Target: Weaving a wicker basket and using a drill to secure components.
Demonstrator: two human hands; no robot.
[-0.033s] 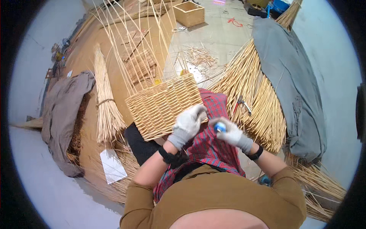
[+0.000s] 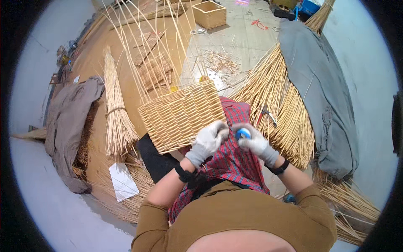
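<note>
A woven wicker panel [image 2: 182,115] lies tilted over my lap, long uncut stakes rising from its far edge. My left hand [image 2: 213,136], in a white work glove, is at the panel's near right corner with its fingers curled together. Whatever those fingers pinch is too small to make out. Just to the right, my gloved right hand [image 2: 253,140] is closed around a small blue-handled tool [image 2: 242,134]; its working end is hidden. The two hands are close together, fingertips facing. Beneath them is a red plaid cloth [image 2: 233,157] over my legs.
To the right, wicker rods [image 2: 289,122] lie in a big heap, with pruning shears [image 2: 267,115] on top and a grey cloth [image 2: 315,75] partly over them. A tied bundle [image 2: 115,105] lies left. Ahead are a wooden box [image 2: 209,17] and scattered offcuts [image 2: 221,61].
My left hand has shifted slightly right and down along the panel's corner. My right hand has turned a little and moved up toward it, still holding the blue-handled tool.
</note>
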